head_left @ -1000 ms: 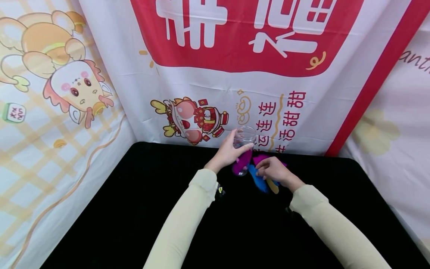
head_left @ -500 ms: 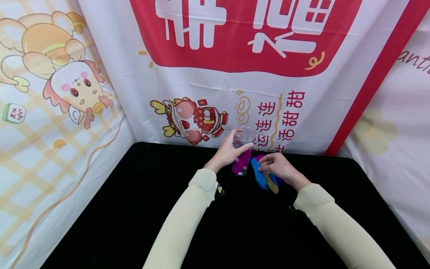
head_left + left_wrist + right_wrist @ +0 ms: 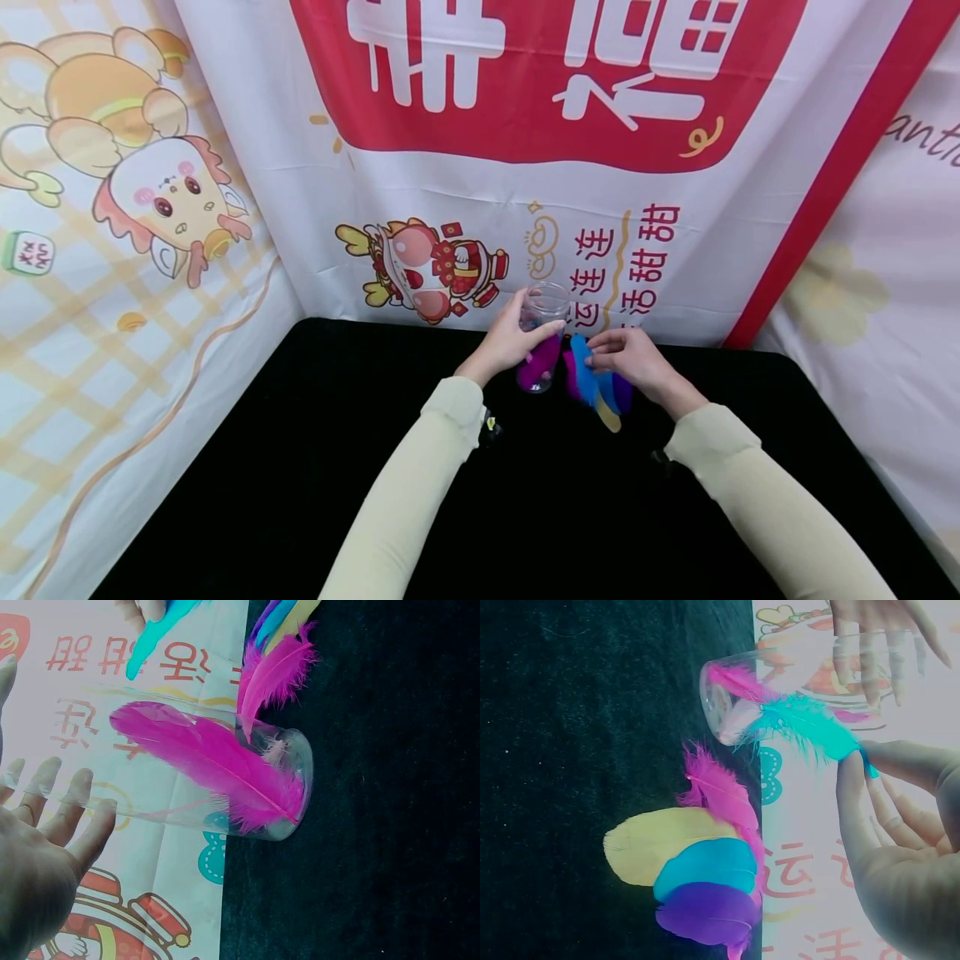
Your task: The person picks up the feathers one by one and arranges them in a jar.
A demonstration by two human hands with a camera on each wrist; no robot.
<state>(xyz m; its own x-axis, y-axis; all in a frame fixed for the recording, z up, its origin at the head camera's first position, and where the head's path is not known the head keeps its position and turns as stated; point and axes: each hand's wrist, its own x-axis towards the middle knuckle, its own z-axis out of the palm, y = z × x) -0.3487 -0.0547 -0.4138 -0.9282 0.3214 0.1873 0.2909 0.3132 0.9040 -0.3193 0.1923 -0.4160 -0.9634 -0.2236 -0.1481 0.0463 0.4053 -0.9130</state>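
In the head view my left hand point(image 3: 508, 340) grips a clear cup point(image 3: 547, 298) that stands upright on the black table, fingers and thumb round its upper part. A large magenta feather point(image 3: 202, 761) leans inside the cup, with a small pale one near its bottom. Just to the right of the cup, my right hand point(image 3: 636, 360) pinches a blue feather point(image 3: 814, 727) by its tip between thumb and forefinger. The held feather hangs above a small pile on the table: a yellow feather point(image 3: 649, 844), another blue feather point(image 3: 709, 866), a purple feather point(image 3: 705, 915) and magenta feathers point(image 3: 727, 799).
The black tabletop point(image 3: 360, 483) stretches toward me and to both sides. A white and red printed cloth point(image 3: 450, 183) hangs right behind its back edge, close to the cup. Another printed cloth point(image 3: 150, 358) hangs at the left.
My right hand has lifted the blue feather from the pile and moved it slightly up and right. The pile's yellow, purple and magenta feathers show more. My left hand stays on the cup.
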